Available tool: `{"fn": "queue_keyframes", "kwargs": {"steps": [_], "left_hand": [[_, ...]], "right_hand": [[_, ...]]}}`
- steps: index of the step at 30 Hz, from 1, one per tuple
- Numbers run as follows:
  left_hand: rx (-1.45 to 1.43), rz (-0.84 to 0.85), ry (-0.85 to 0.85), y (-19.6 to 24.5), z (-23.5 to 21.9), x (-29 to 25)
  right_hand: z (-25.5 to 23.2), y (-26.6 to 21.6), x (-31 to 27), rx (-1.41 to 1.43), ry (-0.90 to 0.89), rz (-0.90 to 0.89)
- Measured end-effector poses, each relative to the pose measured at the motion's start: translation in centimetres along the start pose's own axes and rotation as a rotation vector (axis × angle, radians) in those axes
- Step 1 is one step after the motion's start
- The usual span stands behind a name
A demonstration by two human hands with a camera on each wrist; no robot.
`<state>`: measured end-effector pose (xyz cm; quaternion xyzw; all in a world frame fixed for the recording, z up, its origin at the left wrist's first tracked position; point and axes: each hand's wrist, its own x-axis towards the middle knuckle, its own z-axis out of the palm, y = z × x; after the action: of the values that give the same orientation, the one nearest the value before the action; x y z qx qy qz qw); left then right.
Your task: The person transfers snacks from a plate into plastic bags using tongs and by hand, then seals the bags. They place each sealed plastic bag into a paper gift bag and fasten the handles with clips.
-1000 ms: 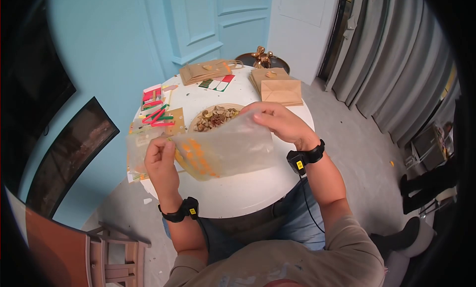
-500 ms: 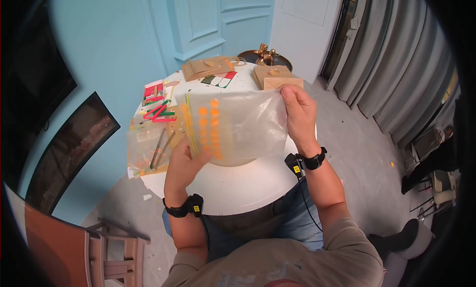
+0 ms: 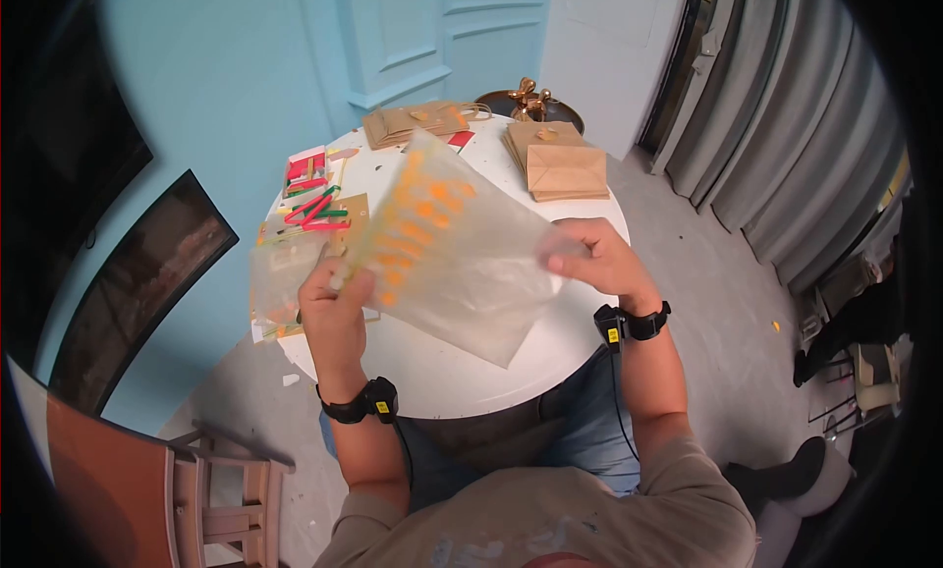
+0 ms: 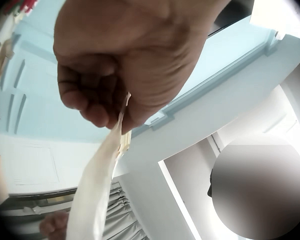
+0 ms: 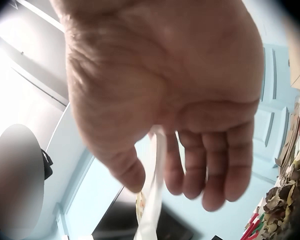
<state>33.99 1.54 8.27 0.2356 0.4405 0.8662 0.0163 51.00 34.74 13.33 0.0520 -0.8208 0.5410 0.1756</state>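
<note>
A translucent plastic zip bag point(image 3: 491, 283) with orange print is held up tilted over the white round table point(image 3: 442, 386). My left hand point(image 3: 339, 308) pinches its yellowish top edge between thumb and curled fingers, as the left wrist view shows. At the opposite end is my right hand point(image 3: 601, 259). In the right wrist view its fingers point(image 5: 215, 175) are straight and the thumb stands apart, with the bag's edge point(image 5: 157, 170) between them. Dried brown pieces point(image 5: 285, 205) show at the side of that view; in the head view the bag hides them.
Kraft paper bags point(image 3: 568, 170) stack at the back right, and more handled paper bags point(image 3: 393, 128) lie at the back. Red and green strips point(image 3: 316, 211) and another clear bag point(image 3: 280, 273) are on the table's left. A wooden stool point(image 3: 236, 499) stands lower left.
The bag has swung from roughly level to a tilt, its printed end up and its far corner down. My left hand has gone from loose to pinching; the right has moved down and loosened.
</note>
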Motion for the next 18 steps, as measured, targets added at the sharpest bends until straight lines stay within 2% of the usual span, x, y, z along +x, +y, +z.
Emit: {"fn": "queue_keyframes", "kwargs": {"steps": [1,2,3,4,5,6,8,9,11,12,14,15,16,17,18], "left_hand": [[0.136,-0.062,-0.098,0.0,-0.7,-0.1],[0.272,-0.125,-0.197,-0.1,-1.2,-0.2],[0.273,-0.125,-0.197,-0.2,-1.4,-0.2],[0.329,-0.168,-0.321,-0.2,-1.4,-0.3],[0.384,-0.210,-0.445,-0.2,-1.4,-0.3],[0.384,-0.212,-0.443,-0.5,-1.1,-0.4],[0.270,-0.182,-0.390,-1.3,0.5,-0.7],[0.273,-0.182,-0.383,-1.4,1.6,-0.9],[0.185,-0.114,-0.353,-1.2,3.6,-1.2],[0.187,-0.115,-0.349,-1.2,3.1,-1.2],[0.552,-0.259,-0.680,-1.1,1.9,-0.8],[0.553,-0.256,-0.678,-0.9,1.5,-0.5],[0.528,-0.419,-0.625,-0.8,1.1,-0.2],[0.501,-0.579,-0.565,-0.6,0.8,0.1],[0.505,-0.578,-0.553,-0.5,0.4,0.3]], "right_hand": [[-0.1,-0.5,0.1,-0.024,-0.180,-0.006],[-0.2,-0.8,0.3,-0.023,-0.181,-0.007],[-0.2,-1.1,0.7,0.087,-0.317,0.052],[-0.1,-1.4,0.9,0.197,-0.453,0.112],[0.4,-1.6,1.0,0.176,-0.437,0.110],[0.9,-1.5,1.2,0.177,-0.438,0.111],[1.9,-0.7,1.6,0.005,-0.287,0.292],[2.4,-0.5,1.5,0.007,-0.294,0.292],[3.2,-0.1,1.1,0.222,0.061,0.071],[3.3,0.1,1.1,0.224,0.057,0.072],[3.1,0.5,1.4,0.300,0.312,-0.037],[2.5,1.0,1.3,0.228,0.346,-0.053],[1.9,1.1,1.2,0.229,0.344,-0.055],[1.5,1.0,1.2,0.201,0.418,-0.075],[1.5,1.1,1.4,0.177,0.486,-0.095]]}}
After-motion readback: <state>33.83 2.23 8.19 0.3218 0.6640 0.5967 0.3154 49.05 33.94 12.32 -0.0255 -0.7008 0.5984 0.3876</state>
